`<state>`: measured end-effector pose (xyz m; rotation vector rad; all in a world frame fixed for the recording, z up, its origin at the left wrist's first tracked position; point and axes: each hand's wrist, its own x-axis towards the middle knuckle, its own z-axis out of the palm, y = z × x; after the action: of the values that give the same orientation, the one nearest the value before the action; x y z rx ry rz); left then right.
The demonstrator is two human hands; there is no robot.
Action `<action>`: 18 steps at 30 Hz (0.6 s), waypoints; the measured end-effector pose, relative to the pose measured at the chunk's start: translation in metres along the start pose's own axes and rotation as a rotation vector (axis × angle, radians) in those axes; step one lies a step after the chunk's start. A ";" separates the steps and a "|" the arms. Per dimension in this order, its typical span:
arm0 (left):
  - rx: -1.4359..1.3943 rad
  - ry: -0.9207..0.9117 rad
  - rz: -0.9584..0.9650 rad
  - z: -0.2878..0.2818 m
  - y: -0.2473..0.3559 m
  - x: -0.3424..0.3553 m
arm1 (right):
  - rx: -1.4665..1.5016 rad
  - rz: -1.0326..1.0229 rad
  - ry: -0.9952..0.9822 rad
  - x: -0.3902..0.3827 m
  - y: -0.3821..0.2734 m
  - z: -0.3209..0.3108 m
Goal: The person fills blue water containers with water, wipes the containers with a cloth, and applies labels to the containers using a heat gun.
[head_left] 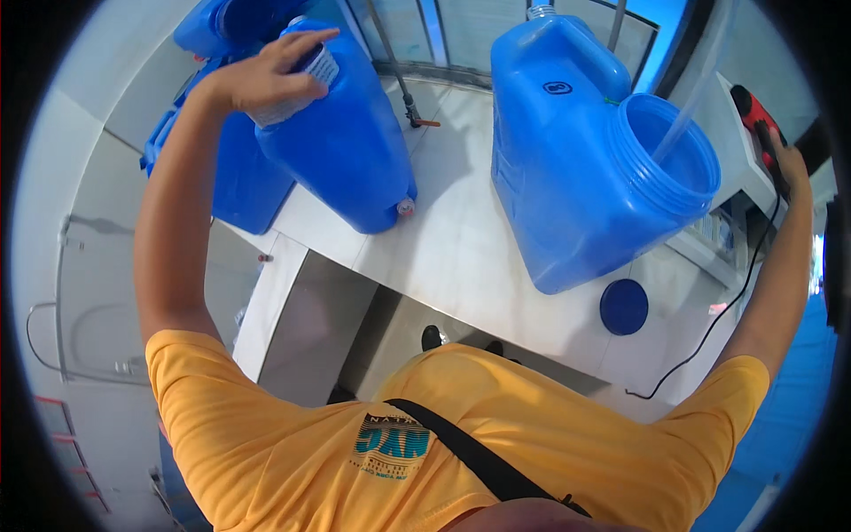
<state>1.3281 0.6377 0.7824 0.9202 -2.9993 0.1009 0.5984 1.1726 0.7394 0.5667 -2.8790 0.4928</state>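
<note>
My left hand (277, 73) lies over the mouth end of a tall blue water container (341, 146), its fingers and thumb spread apart. Under the palm a whitish printed plastic band (282, 112) wraps the cap, which is mostly hidden. Out at the far right, my right hand (785, 167) is closed round a red and black heat gun (752, 108), and a black cord (740, 288) hangs from it. The cord's lower end lies on the white tiled counter (443, 213).
A second blue container (567, 168) stands open on the right, a clear hose (700, 84) running into its wide mouth. Before it lies a dark blue lid (624, 307). More blue containers (248, 182) crowd the left. A pipe with an orange-handled valve (417, 115) stands at the back.
</note>
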 end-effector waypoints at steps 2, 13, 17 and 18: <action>-0.105 0.106 0.104 -0.012 -0.018 -0.002 | 0.123 0.047 -0.063 0.018 -0.014 0.024; -0.160 -0.129 -0.183 -0.047 0.019 -0.020 | 0.250 0.145 -0.240 0.044 0.011 0.031; -0.154 -0.236 -0.151 -0.062 0.020 -0.019 | 0.691 -0.214 0.046 -0.011 0.032 -0.011; -0.080 -0.281 -0.163 -0.056 0.013 -0.004 | 0.767 -0.145 0.097 -0.044 0.029 -0.023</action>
<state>1.3235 0.6546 0.8373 1.2615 -3.1296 -0.1614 0.6292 1.2207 0.7430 0.8061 -2.4521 1.5591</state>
